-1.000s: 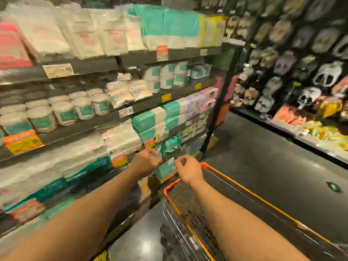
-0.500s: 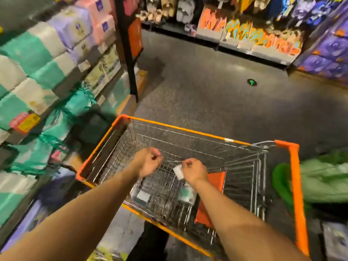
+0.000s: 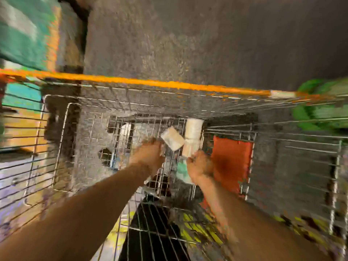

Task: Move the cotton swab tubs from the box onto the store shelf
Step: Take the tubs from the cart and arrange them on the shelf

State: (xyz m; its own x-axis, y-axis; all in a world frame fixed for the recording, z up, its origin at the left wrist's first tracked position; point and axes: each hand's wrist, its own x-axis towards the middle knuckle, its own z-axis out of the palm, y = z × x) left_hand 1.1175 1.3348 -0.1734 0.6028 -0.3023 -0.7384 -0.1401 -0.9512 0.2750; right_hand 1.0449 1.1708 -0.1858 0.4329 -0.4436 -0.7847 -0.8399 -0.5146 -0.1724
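Two hands down in the wire cart (image 3: 131, 82): left hand (image 3: 150, 157) and right hand (image 3: 199, 166) curled; grip too blurry. One white tub (image 3: 193, 129) just past them.

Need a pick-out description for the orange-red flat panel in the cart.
Start at the wire shopping cart with the orange rim. Inside it, just right of the right hand, sits the flat orange-red rectangular panel. It is the only solid, saturated slab there; its neighbours are pale white packs.

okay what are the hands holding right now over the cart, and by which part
It cannot be told for sure. The left hand seems to pinch a small pale packet by its lower corner; the right hand is closed near a white tub, but blur hides any grip.
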